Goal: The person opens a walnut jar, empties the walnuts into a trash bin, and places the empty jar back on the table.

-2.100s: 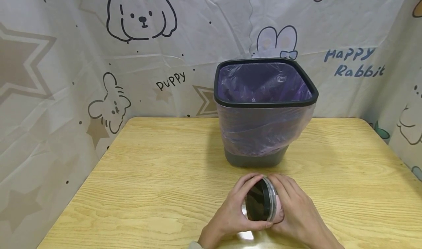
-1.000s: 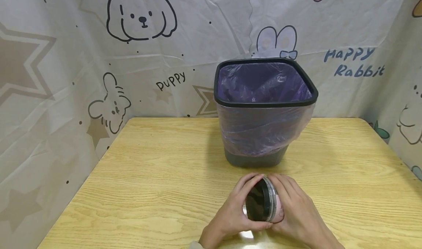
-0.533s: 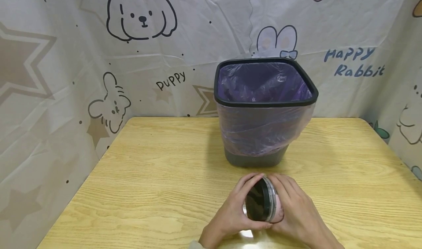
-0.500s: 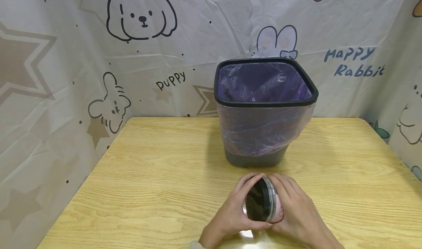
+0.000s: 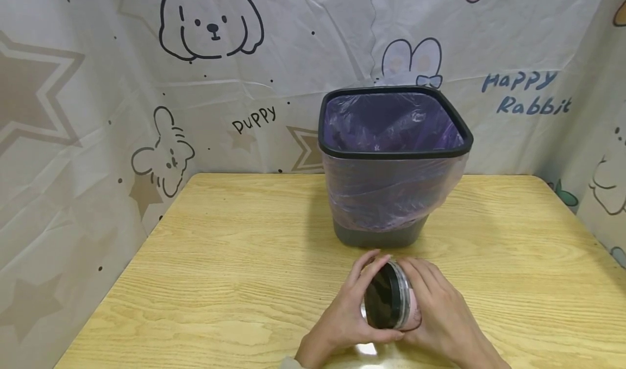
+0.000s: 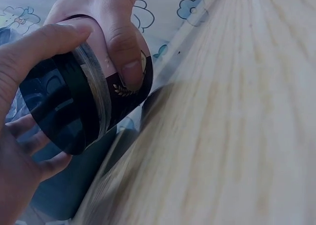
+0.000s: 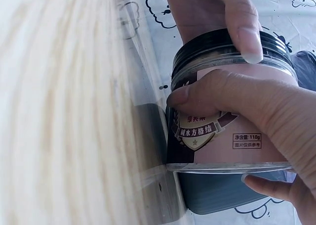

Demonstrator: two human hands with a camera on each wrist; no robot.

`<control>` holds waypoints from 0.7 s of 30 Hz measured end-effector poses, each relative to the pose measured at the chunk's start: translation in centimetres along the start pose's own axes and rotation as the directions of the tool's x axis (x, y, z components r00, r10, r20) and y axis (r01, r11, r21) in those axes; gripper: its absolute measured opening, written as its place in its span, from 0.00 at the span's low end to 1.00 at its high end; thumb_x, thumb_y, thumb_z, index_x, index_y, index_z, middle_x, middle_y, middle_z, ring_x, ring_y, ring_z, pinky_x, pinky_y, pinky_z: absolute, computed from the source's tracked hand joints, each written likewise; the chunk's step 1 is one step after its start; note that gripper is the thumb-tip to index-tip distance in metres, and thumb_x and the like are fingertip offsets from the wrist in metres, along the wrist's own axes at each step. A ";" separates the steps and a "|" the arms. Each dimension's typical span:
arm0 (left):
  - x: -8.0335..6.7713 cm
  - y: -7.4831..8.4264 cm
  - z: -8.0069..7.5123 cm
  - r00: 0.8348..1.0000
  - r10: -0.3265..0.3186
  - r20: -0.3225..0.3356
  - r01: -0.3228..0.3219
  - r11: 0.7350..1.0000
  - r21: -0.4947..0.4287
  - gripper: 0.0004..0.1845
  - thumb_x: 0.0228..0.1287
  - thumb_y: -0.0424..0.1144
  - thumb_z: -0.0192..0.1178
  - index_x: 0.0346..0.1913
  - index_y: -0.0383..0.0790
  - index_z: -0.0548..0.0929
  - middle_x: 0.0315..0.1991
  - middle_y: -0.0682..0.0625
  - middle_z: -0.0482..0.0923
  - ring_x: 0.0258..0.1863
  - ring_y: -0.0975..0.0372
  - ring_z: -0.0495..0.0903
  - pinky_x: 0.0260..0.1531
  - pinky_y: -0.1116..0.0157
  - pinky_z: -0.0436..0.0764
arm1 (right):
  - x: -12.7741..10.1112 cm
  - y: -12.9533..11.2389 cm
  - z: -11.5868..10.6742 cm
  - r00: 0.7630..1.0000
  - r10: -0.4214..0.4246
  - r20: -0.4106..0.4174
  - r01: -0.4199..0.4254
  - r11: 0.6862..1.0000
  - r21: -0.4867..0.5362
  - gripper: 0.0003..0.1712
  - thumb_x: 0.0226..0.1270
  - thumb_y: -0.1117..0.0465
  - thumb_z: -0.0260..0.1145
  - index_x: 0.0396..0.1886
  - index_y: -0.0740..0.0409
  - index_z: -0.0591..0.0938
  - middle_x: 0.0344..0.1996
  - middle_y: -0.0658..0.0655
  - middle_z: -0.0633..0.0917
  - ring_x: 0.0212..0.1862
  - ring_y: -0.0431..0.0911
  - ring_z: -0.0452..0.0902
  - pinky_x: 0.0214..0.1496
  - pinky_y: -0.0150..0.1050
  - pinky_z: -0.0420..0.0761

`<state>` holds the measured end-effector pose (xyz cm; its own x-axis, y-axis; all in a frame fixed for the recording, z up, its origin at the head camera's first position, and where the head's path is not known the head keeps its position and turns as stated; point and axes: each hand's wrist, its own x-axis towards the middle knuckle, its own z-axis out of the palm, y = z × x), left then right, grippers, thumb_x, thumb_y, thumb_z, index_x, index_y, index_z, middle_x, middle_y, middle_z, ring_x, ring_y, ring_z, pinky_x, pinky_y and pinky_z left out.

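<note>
jar (image 5: 391, 304) between both hands (lid leftward)

There is one jar (image 5: 391, 302), with one black lid (image 5: 380, 302) and one pink label (image 7: 232, 131), held near the front edge. Two hands are on it: one left hand (image 5: 342, 317) and one right hand (image 5: 440, 314). One bin (image 5: 393, 162) stands farther back, lined with one purple bag (image 5: 391, 122). One wooden table (image 5: 220, 260) bears them all.
</note>
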<state>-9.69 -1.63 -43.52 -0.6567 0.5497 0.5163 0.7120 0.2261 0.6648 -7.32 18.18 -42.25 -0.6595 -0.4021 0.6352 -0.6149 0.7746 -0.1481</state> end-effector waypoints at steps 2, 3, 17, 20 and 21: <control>0.0 0.1 0.0 1.000 -0.007 0.006 0.007 1.000 -0.001 0.61 0.35 0.42 0.81 0.74 0.49 0.55 0.72 0.46 0.50 0.68 0.51 0.61 0.62 0.53 0.70 | 0.0 0.0 0.0 1.000 -0.003 -0.004 0.003 1.000 -0.002 0.61 0.14 0.46 0.80 0.58 0.68 0.74 0.53 0.59 0.78 0.56 0.53 0.71 0.69 0.29 0.56; 0.0 0.1 0.0 1.000 -0.017 0.012 0.017 1.000 -0.007 0.60 0.36 0.43 0.81 0.74 0.50 0.55 0.72 0.46 0.51 0.68 0.52 0.61 0.62 0.53 0.70 | 0.0 0.0 0.0 1.000 -0.004 -0.006 0.004 1.000 -0.004 0.61 0.14 0.46 0.80 0.58 0.68 0.73 0.53 0.59 0.78 0.56 0.53 0.72 0.69 0.29 0.56; -0.1 0.3 -0.2 0.997 -0.074 0.026 0.076 0.996 -0.053 0.52 0.45 0.44 0.77 0.74 0.51 0.58 0.71 0.51 0.54 0.67 0.58 0.62 0.63 0.55 0.70 | -0.1 0.0 0.0 1.000 -0.005 -0.005 0.005 1.000 -0.013 0.58 0.18 0.46 0.79 0.57 0.68 0.74 0.53 0.59 0.78 0.56 0.53 0.72 0.68 0.30 0.58; -0.1 0.5 -0.3 0.995 -0.096 0.028 0.098 0.992 -0.074 0.50 0.47 0.44 0.76 0.73 0.54 0.60 0.71 0.54 0.55 0.67 0.60 0.62 0.63 0.56 0.69 | 0.0 0.0 -0.1 1.000 -0.006 -0.009 0.006 1.000 -0.010 0.57 0.18 0.47 0.78 0.57 0.68 0.74 0.52 0.58 0.78 0.55 0.53 0.72 0.68 0.30 0.57; -0.1 0.6 -0.4 0.994 -0.102 0.028 0.104 0.991 -0.078 0.50 0.47 0.45 0.76 0.73 0.55 0.60 0.71 0.55 0.56 0.67 0.60 0.63 0.63 0.57 0.69 | 0.0 0.0 -0.1 1.000 -0.005 -0.009 0.005 1.000 -0.008 0.57 0.19 0.46 0.78 0.57 0.68 0.74 0.52 0.58 0.78 0.55 0.53 0.72 0.68 0.29 0.57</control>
<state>-9.31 -1.84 -43.01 -0.7188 0.5461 0.4303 0.6180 0.2184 0.7553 -7.25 18.20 -42.19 -0.6527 -0.4014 0.6426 -0.6143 0.7767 -0.1388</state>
